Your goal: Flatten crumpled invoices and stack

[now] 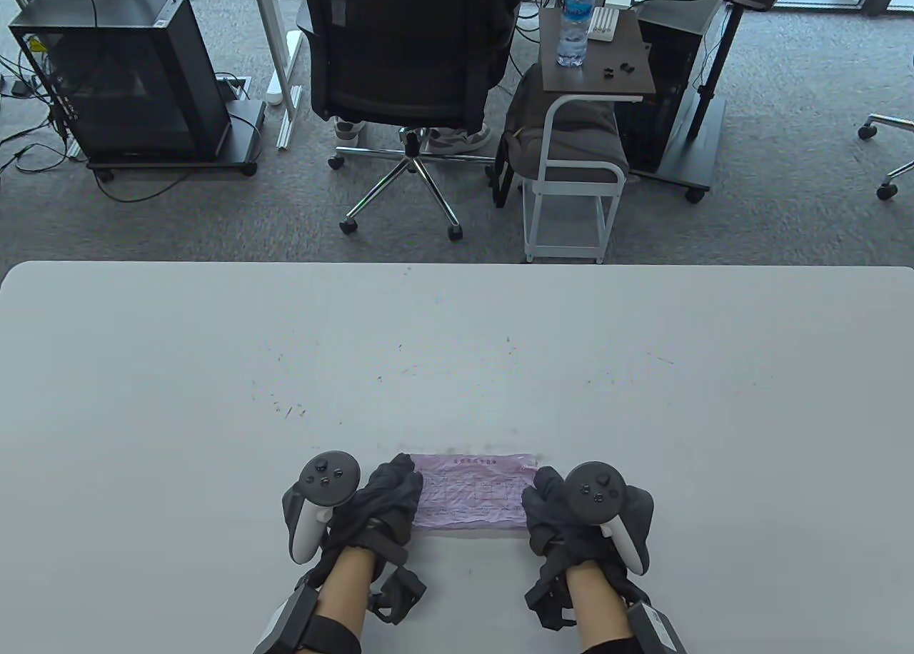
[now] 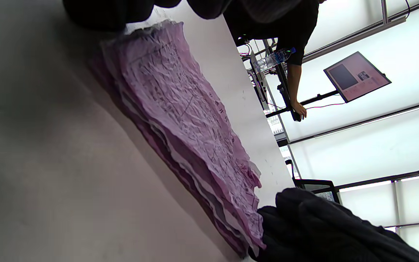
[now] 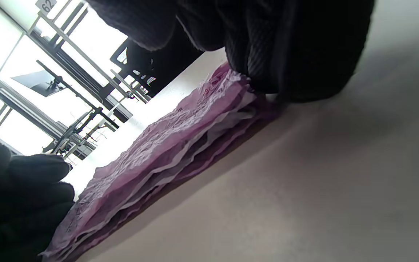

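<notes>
Lying near the table's (image 1: 214,368) front edge, the pink invoice stack (image 1: 475,495) is showing print too small to read. Left hand (image 1: 382,500) and right hand (image 1: 553,507) are pressing curled fingers on its ends.

The invoices (image 1: 475,493) are thin pink-purple paper, heavily creased and wrinkled, their layered edges ragged in both wrist views. The surface (image 1: 457,340) is a smooth, matt pale grey, flecked with small dark scuffs. Both hands wear dark knitted cloth gloves, ribbed on the right hand's fingers (image 3: 260,47). The trackers' shells look like smooth plastic.
</notes>
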`<state>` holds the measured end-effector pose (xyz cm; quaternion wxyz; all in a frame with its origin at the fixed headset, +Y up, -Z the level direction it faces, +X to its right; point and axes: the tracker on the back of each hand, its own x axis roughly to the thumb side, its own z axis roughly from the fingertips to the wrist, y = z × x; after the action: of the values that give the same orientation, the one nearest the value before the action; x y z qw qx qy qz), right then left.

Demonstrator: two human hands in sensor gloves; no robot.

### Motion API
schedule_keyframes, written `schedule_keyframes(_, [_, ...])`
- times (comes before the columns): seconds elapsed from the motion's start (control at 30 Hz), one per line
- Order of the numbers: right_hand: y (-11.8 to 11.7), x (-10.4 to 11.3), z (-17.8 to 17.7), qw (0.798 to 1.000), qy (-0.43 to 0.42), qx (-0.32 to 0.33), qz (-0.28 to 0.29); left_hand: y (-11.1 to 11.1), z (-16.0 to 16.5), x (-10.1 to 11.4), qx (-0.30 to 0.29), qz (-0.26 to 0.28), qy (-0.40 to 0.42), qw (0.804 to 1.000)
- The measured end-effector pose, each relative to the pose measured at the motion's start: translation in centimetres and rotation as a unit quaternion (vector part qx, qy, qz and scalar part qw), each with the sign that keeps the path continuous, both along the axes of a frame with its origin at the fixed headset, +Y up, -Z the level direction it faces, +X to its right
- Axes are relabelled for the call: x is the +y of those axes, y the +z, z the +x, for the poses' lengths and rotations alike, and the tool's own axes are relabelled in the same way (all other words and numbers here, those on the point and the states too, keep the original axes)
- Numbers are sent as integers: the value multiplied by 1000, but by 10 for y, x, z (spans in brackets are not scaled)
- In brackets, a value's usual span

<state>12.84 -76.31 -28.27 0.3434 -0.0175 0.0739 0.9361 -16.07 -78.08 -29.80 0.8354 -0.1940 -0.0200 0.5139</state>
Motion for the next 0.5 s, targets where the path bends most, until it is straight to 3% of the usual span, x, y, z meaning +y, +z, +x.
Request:
schedule_keyframes(0.13, [0,2,1,1000,3,-7,6,1,2,0,-15,5,-7,1000])
schedule_keyframes(0.27, [-1,2,8,999,33,-25,31,1,-5,1,9,17,-13,1000])
schedule_keyframes(0.4, [-4,-4,6,999,-31,-19,25,-1,-2,1,-10,24,-13,1000])
schedule_keyframes(0.5, [-4,-4,0,999,-27,-6,21,-1,3,0,-24,14,-2,1000])
